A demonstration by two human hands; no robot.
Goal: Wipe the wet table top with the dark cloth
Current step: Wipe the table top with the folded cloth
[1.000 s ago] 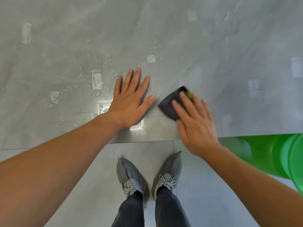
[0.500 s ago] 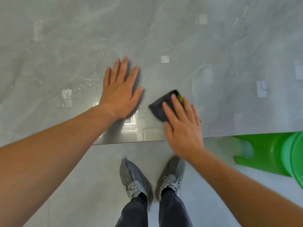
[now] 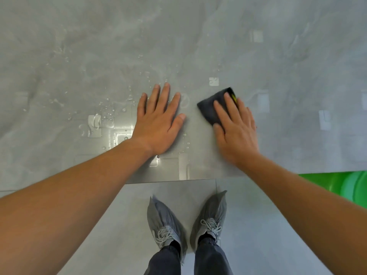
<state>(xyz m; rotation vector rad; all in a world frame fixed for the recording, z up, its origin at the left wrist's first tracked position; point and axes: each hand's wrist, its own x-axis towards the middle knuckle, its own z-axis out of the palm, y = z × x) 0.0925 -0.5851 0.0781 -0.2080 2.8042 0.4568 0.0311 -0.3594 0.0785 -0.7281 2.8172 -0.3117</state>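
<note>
A dark folded cloth (image 3: 211, 107) with a yellow-green tag lies on the glossy grey table top (image 3: 198, 42). My right hand (image 3: 235, 128) presses flat on it with straight fingers, covering its right part. My left hand (image 3: 159, 122) rests flat on the table a little to the left of the cloth, fingers spread. Water drops and small puddles (image 3: 95, 122) lie on the table left of my left hand and beyond its fingertips.
The table's front edge (image 3: 168, 180) runs just below my wrists. A green plastic object (image 3: 341, 185) stands on the floor at the right, under the table's edge. My feet in grey shoe covers (image 3: 164, 225) stand on the grey tiled floor.
My right hand has slid the cloth away from me, farther from the table's front edge. My left hand stays flat on the table.
</note>
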